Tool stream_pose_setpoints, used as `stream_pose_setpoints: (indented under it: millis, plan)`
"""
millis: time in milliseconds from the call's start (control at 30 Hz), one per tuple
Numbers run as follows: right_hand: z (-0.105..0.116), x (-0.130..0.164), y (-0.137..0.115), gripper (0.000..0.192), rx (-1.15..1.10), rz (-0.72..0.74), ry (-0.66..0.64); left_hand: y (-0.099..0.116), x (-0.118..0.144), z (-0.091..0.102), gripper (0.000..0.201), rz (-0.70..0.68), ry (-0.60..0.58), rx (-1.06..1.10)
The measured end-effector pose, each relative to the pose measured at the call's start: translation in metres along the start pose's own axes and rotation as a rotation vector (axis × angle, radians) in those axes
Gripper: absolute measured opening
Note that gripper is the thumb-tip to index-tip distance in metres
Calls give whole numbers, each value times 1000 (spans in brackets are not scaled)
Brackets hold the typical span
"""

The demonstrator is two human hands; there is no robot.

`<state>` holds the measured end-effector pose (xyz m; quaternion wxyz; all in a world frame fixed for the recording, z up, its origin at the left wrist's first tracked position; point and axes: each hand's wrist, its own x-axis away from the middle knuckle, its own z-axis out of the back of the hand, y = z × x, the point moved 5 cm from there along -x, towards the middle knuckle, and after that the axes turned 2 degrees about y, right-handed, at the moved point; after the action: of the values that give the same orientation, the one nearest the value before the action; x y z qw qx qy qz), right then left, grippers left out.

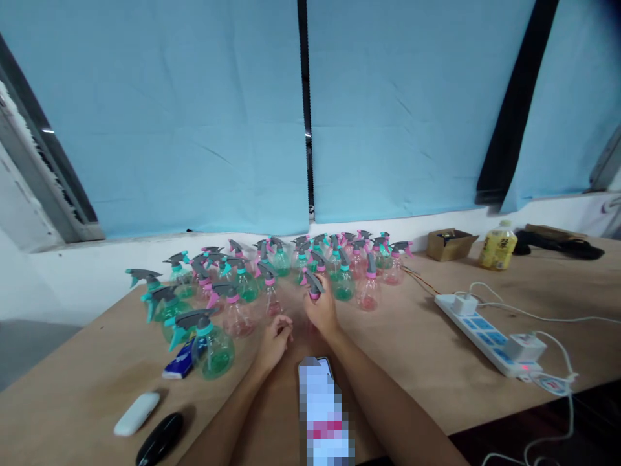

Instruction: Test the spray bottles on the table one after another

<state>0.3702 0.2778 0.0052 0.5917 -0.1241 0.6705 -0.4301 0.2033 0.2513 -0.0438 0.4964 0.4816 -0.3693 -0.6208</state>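
My right hand (322,312) is wrapped round the neck of a spray bottle (315,288) with a grey and pink trigger head. Its body is mostly hidden behind the hand. My left hand (275,339) rests just over the table to the left, fingers loosely curled with a gap at the thumb, and nothing shows in it. Just beyond it stands a pink spray bottle (272,304). A green-tinted spray bottle (213,356) with a turquoise collar is closest on the left. Several more pink and green spray bottles (343,285) stand in a wide group behind both hands.
A phone (324,408) lies between my forearms. Left are a blue packet (180,362), a white case (138,414) and a black glossy object (160,440). Right are a power strip (485,340) with plugged chargers, a yellow drink bottle (499,247) and a cardboard box (450,246).
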Motion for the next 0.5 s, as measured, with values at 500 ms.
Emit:
stream_pose_setpoints:
  millis: [500]
  plan:
    - [-12, 11, 30, 65, 506, 38, -56, -2, -1, -2, 22, -19, -34, -12]
